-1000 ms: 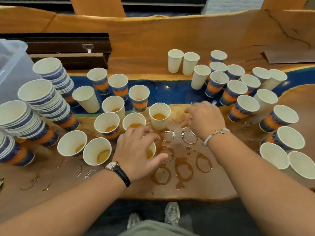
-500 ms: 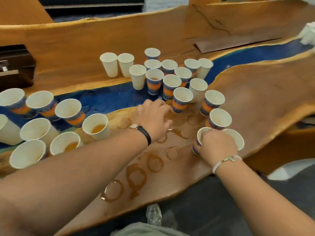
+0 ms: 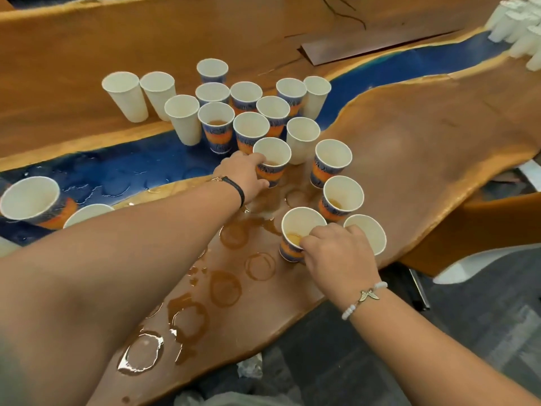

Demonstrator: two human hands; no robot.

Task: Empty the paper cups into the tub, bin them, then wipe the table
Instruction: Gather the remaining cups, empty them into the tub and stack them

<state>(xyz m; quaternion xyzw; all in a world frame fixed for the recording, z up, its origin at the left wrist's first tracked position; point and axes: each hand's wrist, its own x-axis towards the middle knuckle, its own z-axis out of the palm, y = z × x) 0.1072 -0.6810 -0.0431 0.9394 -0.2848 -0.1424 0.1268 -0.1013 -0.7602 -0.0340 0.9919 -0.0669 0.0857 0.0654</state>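
Just this side of the blue strip (image 3: pixel 409 64) on the counter (image 3: pixel 439 142), the left grip (image 3: pixel 244 177) clasps a cup (image 3: pixel 272 155) holding brown liquid, the right grip (image 3: pixel 339 253) holds a second cup (image 3: pixel 301 224) farther from the strip, brown rings (image 3: pixel 225 288) between.

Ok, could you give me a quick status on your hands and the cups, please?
Left hand grips far cup. Right hand grips near cup, liquid inside. Other cups crowd close; wet rings on table.

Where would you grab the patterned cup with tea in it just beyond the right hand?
Wrap the patterned cup round its wall at mid-height, coming from its right, where no neighbour crowds it. It stands upright, open-topped, tea inside, so keep it level.
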